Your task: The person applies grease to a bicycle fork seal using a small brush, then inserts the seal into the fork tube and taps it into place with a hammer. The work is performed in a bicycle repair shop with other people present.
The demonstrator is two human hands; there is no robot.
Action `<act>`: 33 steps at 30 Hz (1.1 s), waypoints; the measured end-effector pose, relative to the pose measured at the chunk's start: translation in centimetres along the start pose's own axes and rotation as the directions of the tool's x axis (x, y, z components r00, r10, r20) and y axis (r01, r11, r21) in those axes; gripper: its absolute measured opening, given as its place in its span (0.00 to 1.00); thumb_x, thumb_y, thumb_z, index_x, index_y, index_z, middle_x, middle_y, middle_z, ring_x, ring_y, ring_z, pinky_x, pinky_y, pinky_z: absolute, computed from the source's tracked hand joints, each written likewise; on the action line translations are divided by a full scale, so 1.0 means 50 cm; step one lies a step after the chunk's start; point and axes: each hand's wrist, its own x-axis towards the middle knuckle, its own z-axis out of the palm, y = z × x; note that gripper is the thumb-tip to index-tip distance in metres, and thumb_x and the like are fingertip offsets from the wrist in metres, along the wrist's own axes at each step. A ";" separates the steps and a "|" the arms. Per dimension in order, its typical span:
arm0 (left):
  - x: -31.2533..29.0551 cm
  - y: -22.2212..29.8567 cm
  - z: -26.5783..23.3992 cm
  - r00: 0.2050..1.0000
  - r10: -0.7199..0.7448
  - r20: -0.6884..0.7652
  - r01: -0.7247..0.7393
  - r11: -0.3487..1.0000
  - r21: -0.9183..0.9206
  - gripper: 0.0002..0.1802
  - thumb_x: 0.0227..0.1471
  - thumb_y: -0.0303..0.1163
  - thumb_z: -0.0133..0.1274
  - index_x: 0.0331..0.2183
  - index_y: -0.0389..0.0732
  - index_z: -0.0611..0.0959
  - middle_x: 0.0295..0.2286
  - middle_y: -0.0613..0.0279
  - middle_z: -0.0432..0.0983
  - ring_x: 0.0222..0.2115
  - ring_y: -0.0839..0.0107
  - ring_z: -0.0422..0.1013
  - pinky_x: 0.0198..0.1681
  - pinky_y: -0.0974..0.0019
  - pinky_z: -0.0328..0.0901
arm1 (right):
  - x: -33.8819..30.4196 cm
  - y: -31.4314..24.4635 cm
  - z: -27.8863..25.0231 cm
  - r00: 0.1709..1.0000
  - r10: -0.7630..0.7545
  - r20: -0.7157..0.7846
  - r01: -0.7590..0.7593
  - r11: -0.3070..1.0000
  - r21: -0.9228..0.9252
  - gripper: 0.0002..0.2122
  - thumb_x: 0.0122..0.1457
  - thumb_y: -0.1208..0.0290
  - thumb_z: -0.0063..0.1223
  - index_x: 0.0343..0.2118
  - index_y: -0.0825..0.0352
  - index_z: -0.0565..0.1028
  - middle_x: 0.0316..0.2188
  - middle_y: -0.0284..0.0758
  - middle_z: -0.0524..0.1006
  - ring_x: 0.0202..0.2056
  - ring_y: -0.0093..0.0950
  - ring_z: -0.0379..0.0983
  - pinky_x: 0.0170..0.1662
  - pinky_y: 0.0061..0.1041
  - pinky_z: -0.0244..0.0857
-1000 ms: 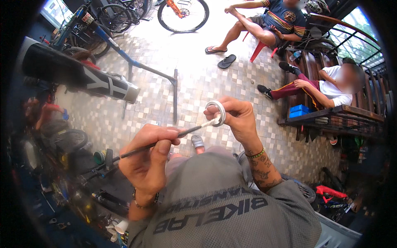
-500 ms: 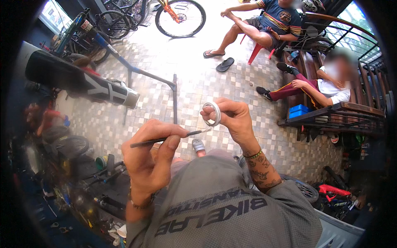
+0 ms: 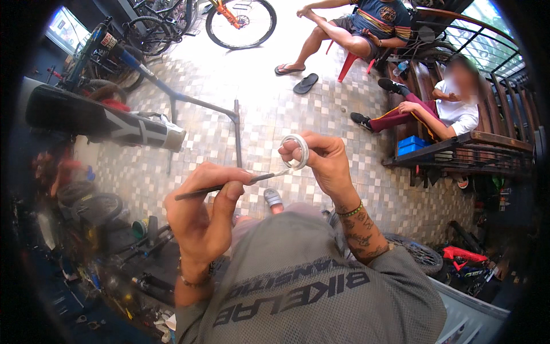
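In front of my chest, my left hand pinches a thin brush between thumb and fingers. Its handle is dark, and its pale tip meets or nearly meets the lower rim of a silver bearing ring. My right hand holds that ring up on edge, fingers curled at its side, with fingertips visible through its opening. Whether grease sits on the brush tip is too small to tell.
A bicycle frame tube reaches in from the left, near a dark stand leg. Two people sit at the upper right, one on a wooden bench beside a blue box. Bicycle parts lie at the lower right; a sandal is on the tiles.
The brush tip has risen slightly and now lies at the ring's lower rim. The ring has turned a little, showing its opening more. The whole scene has shifted slightly left.
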 end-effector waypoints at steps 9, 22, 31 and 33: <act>0.016 0.019 0.022 0.999 0.035 0.003 -0.035 0.999 0.026 0.07 0.58 0.16 0.55 0.39 0.30 0.85 0.33 0.53 0.83 0.32 0.69 0.75 0.37 0.67 0.68 | 0.007 0.002 -0.001 0.998 -0.030 0.050 0.032 0.999 -0.034 0.09 0.61 0.76 0.65 0.43 0.72 0.85 0.39 0.39 0.84 0.42 0.28 0.83 0.49 0.27 0.78; -0.007 0.001 0.022 0.992 -0.066 -0.107 0.058 0.995 -0.077 0.06 0.60 0.17 0.54 0.38 0.28 0.85 0.35 0.49 0.83 0.31 0.71 0.75 0.35 0.71 0.68 | 0.004 -0.003 -0.006 0.999 0.001 -0.048 0.002 0.997 0.080 0.08 0.61 0.78 0.64 0.42 0.73 0.84 0.38 0.39 0.84 0.42 0.27 0.83 0.50 0.28 0.78; -0.023 -0.007 0.068 0.982 0.174 -0.076 -0.165 0.980 0.114 0.08 0.55 0.13 0.54 0.38 0.28 0.84 0.32 0.47 0.83 0.31 0.63 0.76 0.37 0.66 0.70 | 0.000 -0.007 -0.002 0.995 -0.002 -0.104 0.012 0.995 0.095 0.09 0.64 0.75 0.62 0.45 0.73 0.84 0.40 0.38 0.84 0.43 0.27 0.82 0.51 0.25 0.77; -0.036 -0.006 0.059 0.990 0.103 -0.094 -0.091 0.988 0.122 0.08 0.55 0.13 0.52 0.37 0.28 0.83 0.32 0.46 0.83 0.31 0.62 0.76 0.37 0.64 0.70 | -0.002 -0.013 -0.009 0.993 -0.015 -0.113 0.025 0.996 0.084 0.10 0.64 0.73 0.63 0.45 0.70 0.84 0.40 0.36 0.85 0.43 0.24 0.82 0.50 0.23 0.76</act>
